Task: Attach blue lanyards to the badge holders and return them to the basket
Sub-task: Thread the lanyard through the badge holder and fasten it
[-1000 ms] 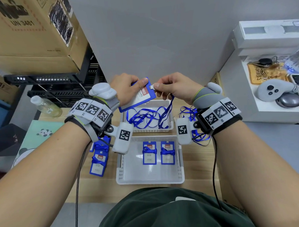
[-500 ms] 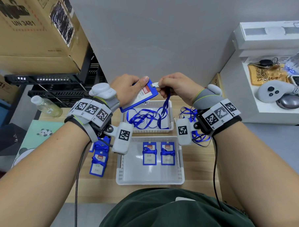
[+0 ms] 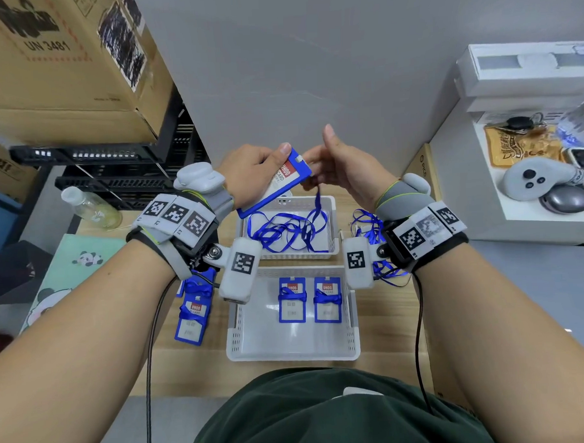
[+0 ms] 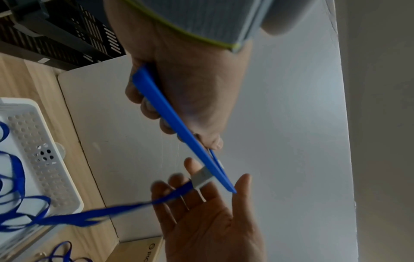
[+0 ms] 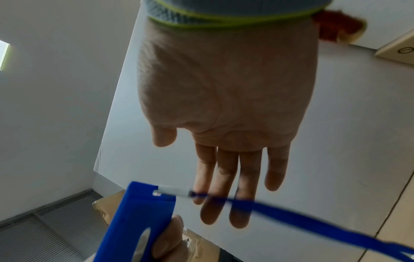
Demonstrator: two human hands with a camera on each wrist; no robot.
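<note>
My left hand (image 3: 265, 167) grips a blue badge holder (image 3: 275, 180) above the table, its thumb on the front face. A blue lanyard (image 3: 317, 200) hangs from the holder's top slot by a white clip (image 4: 201, 176) and trails down into the small back basket (image 3: 330, 203). My right hand (image 3: 330, 162) is next to the holder's top with straight fingers (image 5: 228, 186) and raised thumb, holding nothing. The strap (image 5: 291, 218) runs across those fingers. The front basket (image 3: 293, 350) holds two badge holders (image 3: 291, 300) wrapped in lanyards.
More wrapped badge holders (image 3: 194, 312) lie on the wooden table left of the front basket, loose lanyards (image 3: 367, 221) to the right. A bottle (image 3: 89, 210), black crates and a cardboard box (image 3: 59, 64) stand at the back left, a white shelf (image 3: 533, 184) with a controller at the right.
My right hand has let go of the lanyard clip and opened, thumb lifted. The clip stays in the holder's slot. My left hand keeps gripping the holder.
</note>
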